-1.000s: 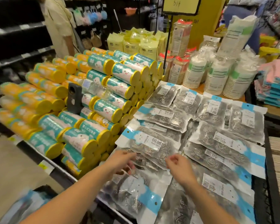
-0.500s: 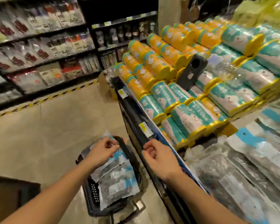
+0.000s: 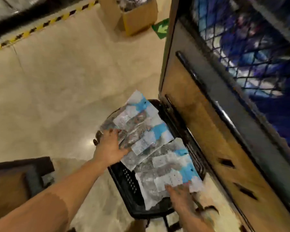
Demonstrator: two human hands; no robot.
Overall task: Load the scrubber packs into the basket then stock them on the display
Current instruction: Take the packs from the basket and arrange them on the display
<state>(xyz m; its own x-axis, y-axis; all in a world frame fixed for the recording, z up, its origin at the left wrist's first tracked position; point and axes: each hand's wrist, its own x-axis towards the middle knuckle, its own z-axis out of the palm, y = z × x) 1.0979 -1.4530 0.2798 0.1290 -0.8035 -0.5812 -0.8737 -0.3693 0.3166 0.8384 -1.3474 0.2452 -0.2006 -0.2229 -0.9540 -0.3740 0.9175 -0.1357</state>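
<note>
L hand (image 3: 110, 145) fingers spread flat on scrubber packs (image 3: 146, 131) in basket (image 3: 127, 180); R hand (image 3: 182, 196) at near edge, grip can't tell.

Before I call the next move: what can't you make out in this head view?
All in the head view:
- Count of scrubber packs: they overlap in the basket, so the lower ones are hidden.
- The right hand: motion blur, grip unreadable.
- The left hand: on the packs, gripping or resting unclear.
- Pack labels: blurred.
- The cardboard box: contents cut off by the top edge.
- Goods behind the mesh: blurred.
</note>
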